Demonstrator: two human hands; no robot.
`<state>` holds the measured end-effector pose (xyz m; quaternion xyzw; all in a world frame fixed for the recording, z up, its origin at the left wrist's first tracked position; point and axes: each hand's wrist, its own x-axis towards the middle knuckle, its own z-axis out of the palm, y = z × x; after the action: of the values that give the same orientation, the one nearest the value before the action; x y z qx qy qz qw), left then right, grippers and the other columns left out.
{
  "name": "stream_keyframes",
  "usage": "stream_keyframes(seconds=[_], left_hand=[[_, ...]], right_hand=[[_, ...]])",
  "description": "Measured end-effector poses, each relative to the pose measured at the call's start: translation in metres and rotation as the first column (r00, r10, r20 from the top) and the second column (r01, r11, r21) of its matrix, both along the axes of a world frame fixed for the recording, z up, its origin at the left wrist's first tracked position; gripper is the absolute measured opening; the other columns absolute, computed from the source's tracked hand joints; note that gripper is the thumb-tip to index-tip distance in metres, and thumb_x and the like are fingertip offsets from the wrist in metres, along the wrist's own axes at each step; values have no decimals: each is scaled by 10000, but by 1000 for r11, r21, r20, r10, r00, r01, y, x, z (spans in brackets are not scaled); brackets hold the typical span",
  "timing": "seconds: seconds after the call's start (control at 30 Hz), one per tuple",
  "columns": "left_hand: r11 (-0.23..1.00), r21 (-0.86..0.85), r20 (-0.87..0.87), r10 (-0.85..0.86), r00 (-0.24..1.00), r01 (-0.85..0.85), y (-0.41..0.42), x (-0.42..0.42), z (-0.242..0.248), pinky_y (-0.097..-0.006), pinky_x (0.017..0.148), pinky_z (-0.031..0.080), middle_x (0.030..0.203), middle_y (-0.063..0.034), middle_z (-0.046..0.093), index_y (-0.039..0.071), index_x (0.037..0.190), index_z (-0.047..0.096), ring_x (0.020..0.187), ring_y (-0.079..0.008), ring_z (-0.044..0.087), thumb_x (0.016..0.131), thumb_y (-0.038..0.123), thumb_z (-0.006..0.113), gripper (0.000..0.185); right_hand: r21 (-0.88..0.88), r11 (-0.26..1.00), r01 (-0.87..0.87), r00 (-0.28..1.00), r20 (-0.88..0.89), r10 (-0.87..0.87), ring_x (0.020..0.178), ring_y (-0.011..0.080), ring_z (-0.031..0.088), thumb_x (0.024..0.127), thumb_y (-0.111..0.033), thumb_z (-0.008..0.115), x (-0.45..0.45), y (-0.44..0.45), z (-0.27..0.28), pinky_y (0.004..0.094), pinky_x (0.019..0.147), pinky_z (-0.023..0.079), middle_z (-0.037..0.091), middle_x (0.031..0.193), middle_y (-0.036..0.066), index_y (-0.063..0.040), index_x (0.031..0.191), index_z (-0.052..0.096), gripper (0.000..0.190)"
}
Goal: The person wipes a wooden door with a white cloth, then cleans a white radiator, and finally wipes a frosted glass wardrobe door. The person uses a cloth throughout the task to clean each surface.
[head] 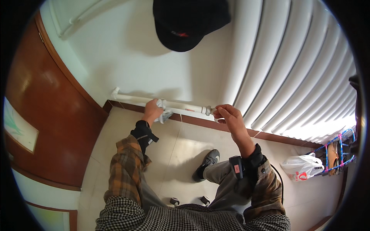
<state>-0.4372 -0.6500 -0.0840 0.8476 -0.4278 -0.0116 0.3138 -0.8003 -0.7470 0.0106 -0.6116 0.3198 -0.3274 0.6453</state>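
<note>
A white heating pipe [185, 107] runs low along the wall to a metal fitting [206, 110] beside a white column radiator [260, 63]. My left hand [153, 110] grips a crumpled white and grey cloth [164, 114] against the middle of the pipe. At the radiator end, my right hand [229, 115] has its thumb and fingers pinched together at the white valve part just past the fitting. The fingers hide most of that part, so whether they grip it or only touch it is unclear.
A brown door [55, 115] stands at the left. On the wall hangs a black cap [190, 26]. A white plastic bag [302, 167] and a blue and pink rack [341, 150] stand on the floor at the right. My shoe [206, 164] is below the pipe, with small casters nearer me.
</note>
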Motion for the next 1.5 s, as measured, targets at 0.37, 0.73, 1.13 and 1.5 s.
stream_keyframes(seconds=[0.37,0.73,1.13,1.5], left_hand=[[905,-312,-622,-424,658,288,3,-193,102,-361,853,565,1205,-114,647,32,1351,541,1054,-213,659,887,277,792,581],[477,-811,-500,-866,21,339,50,-252,164,-438,1079,494,1547,-109,377,73,1601,217,1395,-236,439,1048,138,495,622],[606,-767,-562,-793,235,209,13,-297,167,-407,990,507,1353,-151,569,66,1489,384,1231,-235,559,1108,280,431,439],[560,-787,-397,-780,483,260,-20,-260,124,-265,817,522,1029,-38,681,7,1168,624,940,-111,644,1023,162,652,214]], right_hand=[[-734,662,-150,988,-98,115,1352,423,485,745,-180,912,-15,65,27,460,1053,522,375,1516,257,-173,1538,419,934],[-933,317,-173,976,-205,-71,1130,430,583,664,-138,919,-52,70,119,478,951,535,575,1203,190,-100,1319,558,749],[-889,-14,459,872,453,-186,1125,404,609,761,-31,791,-79,-64,304,433,923,543,570,1275,213,-83,1268,636,533],[-925,-381,-2,931,137,-338,1316,414,479,637,48,751,-50,-72,236,488,1082,437,491,1432,203,-83,1341,575,737]])
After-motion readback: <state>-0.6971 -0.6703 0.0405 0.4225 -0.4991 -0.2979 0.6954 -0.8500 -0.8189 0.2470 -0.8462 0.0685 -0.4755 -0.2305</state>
